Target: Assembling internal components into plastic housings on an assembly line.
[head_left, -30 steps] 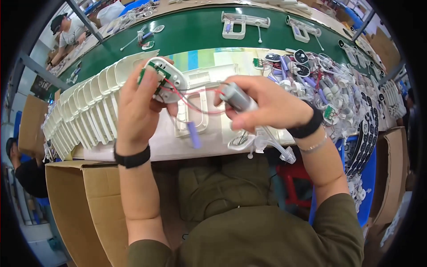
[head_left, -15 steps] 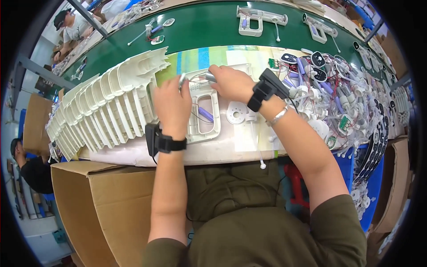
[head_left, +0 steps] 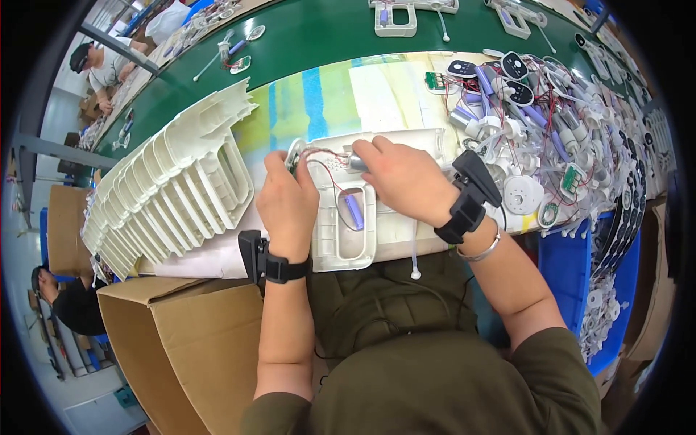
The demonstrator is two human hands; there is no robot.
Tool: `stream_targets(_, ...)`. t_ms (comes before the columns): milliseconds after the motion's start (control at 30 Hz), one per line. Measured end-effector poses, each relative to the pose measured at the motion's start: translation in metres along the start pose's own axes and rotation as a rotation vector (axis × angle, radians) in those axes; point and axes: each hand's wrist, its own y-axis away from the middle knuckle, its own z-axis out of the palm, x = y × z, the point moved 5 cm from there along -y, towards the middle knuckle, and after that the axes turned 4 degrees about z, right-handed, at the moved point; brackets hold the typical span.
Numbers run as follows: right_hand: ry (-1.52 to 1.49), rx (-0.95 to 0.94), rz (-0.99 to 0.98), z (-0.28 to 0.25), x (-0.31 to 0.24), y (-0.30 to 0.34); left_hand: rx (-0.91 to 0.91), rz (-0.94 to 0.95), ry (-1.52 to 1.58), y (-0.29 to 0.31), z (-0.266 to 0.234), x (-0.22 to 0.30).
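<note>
A white plastic shell half [head_left: 325, 250] with a handle-shaped opening lies in front of me. At its far left end, my left hand [head_left: 288, 199] pinches a small panel with a pale rim [head_left: 293, 154]. My right hand [head_left: 409, 177] reaches over the barrel part, fingers closed on a silver cylinder, seemingly a motor [head_left: 355, 162]. Red and dark wires [head_left: 324, 154] run between the two pieces. A purple battery [head_left: 353, 212] on a wire sits at the handle opening. From below my right hand, a thin clear tube with a white ball end [head_left: 415, 274] extends toward me.
Nested white shells [head_left: 170, 185] stand on the left. Wired parts are heaped [head_left: 540, 123] on the right, above a blue bin [head_left: 565, 272]. Across the far side runs a green belt [head_left: 304, 43] carrying part-built units. An open carton [head_left: 203, 341] is by my left arm; two people work further left.
The shell now lies closer to my body, and both hands are lower over it. My right hand has shifted rightward and covers where the white disc was showing. The view has tilted slightly.
</note>
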Motion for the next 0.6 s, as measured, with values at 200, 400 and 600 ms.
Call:
stream_targets(200,0.023,0.11,0.015,0.002,-0.001,0.012,-0.105,-0.105,-0.036,0.017,0.004,0.001)
stream_targets(400,0.023,0.113,0.029,0.002,-0.007,0.013,-0.177,0.046,-0.062,0.018,0.008,-0.007)
stream_targets(600,-0.007,0.14,0.012,-0.002,-0.006,0.005,-0.331,-0.005,-0.041,0.013,0.008,-0.017)
